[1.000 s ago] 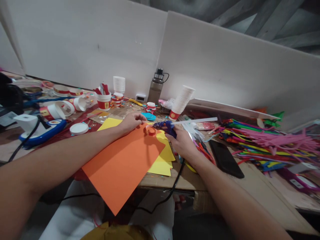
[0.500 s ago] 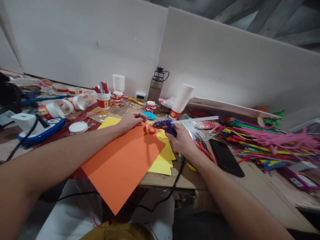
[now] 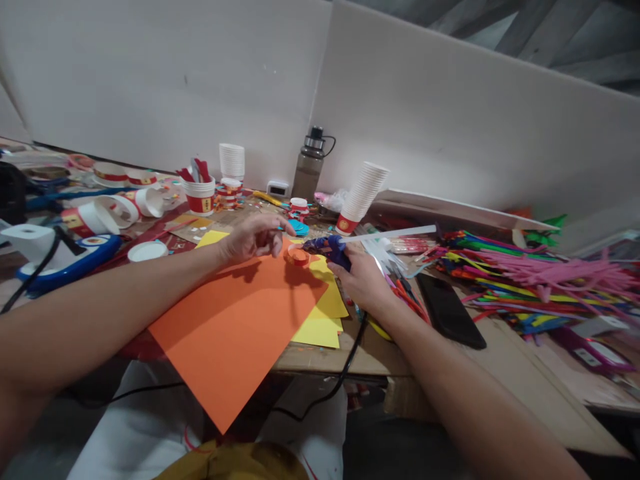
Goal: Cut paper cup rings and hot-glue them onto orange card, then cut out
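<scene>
My right hand point(image 3: 363, 275) is wrapped round a blue hot glue gun point(image 3: 333, 250), and a long whitish glue stick point(image 3: 395, 233) juts from its back. The gun's nozzle is at a small ring cut from a red paper cup point(image 3: 299, 256), which sits on a sheet of orange paper point(image 3: 235, 333). Just left of the ring hovers my left hand point(image 3: 255, 237), fingers loosely bent and apart, with nothing visible in it. Sheets of yellow paper point(image 3: 317, 332) lie partly under the orange one. Behind the ring are blue paper discs point(image 3: 299, 228).
At the back stand stacked paper cups point(image 3: 364, 193) and a water bottle point(image 3: 308, 167). Pipe cleaners point(image 3: 545, 273) and a black phone point(image 3: 450, 312) lie on the right. Cut cups point(image 3: 93, 220) and a white lid point(image 3: 147, 251) are at left. The gun's black cord point(image 3: 350, 360) hangs over the table edge.
My left hand has drawn back to the left from the far corner of the orange paper, and its fingers have lifted. The glue gun stays by the ring. The view has shifted slightly.
</scene>
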A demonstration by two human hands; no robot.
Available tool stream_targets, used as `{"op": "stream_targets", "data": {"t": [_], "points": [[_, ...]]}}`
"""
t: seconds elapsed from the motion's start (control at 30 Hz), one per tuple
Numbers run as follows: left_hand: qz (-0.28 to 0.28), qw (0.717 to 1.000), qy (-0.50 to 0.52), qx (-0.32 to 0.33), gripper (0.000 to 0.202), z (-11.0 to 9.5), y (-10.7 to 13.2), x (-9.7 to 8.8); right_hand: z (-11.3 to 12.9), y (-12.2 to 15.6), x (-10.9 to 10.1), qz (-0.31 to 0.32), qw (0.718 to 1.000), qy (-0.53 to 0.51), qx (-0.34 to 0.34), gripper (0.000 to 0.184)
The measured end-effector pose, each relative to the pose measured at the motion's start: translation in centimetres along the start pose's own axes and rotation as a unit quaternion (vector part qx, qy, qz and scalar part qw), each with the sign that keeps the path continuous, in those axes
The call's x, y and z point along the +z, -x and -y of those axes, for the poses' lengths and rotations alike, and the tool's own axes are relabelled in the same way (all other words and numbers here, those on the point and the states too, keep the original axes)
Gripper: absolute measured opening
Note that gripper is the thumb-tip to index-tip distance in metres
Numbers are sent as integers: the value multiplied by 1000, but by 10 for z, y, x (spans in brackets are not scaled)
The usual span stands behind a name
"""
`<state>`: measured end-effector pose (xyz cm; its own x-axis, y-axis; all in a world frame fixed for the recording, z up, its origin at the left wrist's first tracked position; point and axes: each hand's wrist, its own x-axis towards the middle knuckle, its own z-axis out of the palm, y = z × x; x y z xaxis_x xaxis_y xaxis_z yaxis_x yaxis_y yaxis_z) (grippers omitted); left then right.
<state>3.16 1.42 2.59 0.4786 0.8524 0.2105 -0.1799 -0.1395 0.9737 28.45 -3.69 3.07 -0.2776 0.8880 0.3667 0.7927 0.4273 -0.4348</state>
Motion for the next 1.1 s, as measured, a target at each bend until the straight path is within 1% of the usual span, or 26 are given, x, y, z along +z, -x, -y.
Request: {"op": "stream_targets", "data": {"t": [0.03,0.07,0.13,0.2,0.23,0.27,0.3,0.33,0.4,0.47,0.53,0.63,0.7,0.77,0.87,0.97,1.1], "points": [[10,1000,-12,-2,35,-6,2,1,0,0,0,2,1000,0,-1,29],[-2,999,-41,4,39,-11,3,1,1,0,-1,5,1000,1,-3,30],[-57,992,-110,27,39,-16,1,0,2,0,-1,10,1000,4,-3,30],[-96,970,-215,57,33,-12,-3,-3,3,0,-2,11,1000,6,-4,31],[-100,954,-276,68,32,-8,-5,-6,3,0,-2,9,1000,6,-4,32],[-90,936,-333,75,35,-2,-8,-8,3,0,-2,7,1000,5,-2,33],[-69,921,-378,70,42,3,-10,-10,3,1,-3,5,1000,5,3,34],[-50,911,-405,56,49,9,-11,-12,3,1,-3,4,1000,6,10,34],[-6,901,-433,23,61,17,-13,-13,3,1,-2,4,1000,9,20,35],[27,895,-445,5,69,22,-13,-12,3,0,-2,6,1000,9,17,34],[45,887,-460,1,74,23,-13,-8,2,0,-1,9,1000,7,6,32],[59,873,-484,10,76,22,-14,-3,2,-1,0,14,1000,9,1,31],[57,870,-489,12,75,23,-15,-1,2,-1,1,12,1000,16,8,32],[47,876,-480,4,74,23,-16,0,2,-1,0,6,1000,22,18,34],[39,901,-432,-5,75,24,-16,1,4,-1,0,0,999,34,20,36],[49,922,-384,3,78,24,-16,2,4,-2,0,-1,999,41,14,35],[61,925,-375,10,77,25,-17,2,5,-4,3,5,999,50,16,36]]}}
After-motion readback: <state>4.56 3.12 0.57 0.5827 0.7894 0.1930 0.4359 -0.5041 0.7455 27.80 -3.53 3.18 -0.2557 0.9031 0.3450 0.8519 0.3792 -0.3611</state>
